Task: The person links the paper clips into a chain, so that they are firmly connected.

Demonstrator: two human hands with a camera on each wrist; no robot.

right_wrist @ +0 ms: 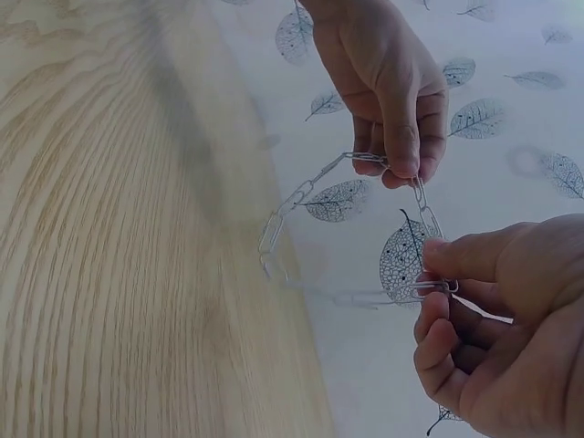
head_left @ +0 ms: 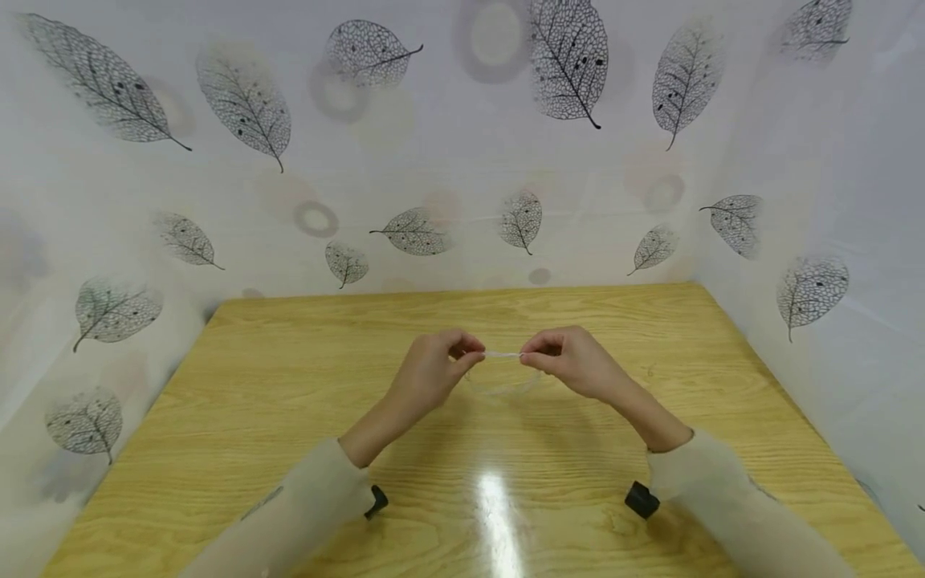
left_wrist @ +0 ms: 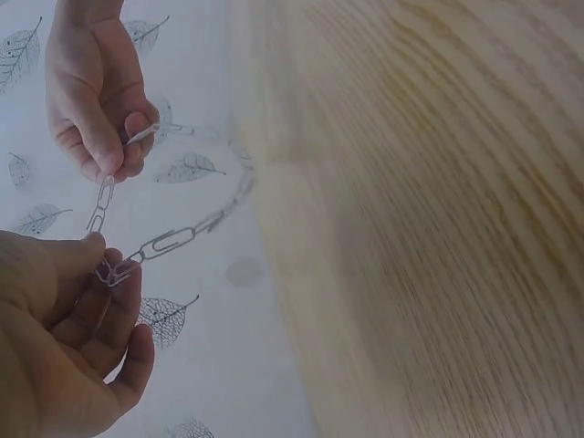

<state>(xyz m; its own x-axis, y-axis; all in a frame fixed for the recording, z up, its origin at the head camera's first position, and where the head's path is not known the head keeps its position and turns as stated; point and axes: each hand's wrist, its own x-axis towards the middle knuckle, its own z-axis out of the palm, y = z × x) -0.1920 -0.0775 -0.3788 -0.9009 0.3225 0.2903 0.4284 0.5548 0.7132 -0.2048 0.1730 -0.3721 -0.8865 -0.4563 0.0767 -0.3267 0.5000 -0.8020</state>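
Note:
A loop of linked silver paper clips, a paper clip chain, hangs between the two hands above the table. My left hand pinches it between thumb and fingertips, and my right hand pinches it a short way to the right. The short stretch between them is drawn straight, while the rest sags below in a curve. In the right wrist view the paper clip chain forms a closed-looking ring, with the links at the fingertips partly hidden by thumbs and fingers.
A wooden table with a light grain lies below the hands. White cloth printed with dark leaves hangs behind it and along both sides. Black devices sit at both sleeve cuffs.

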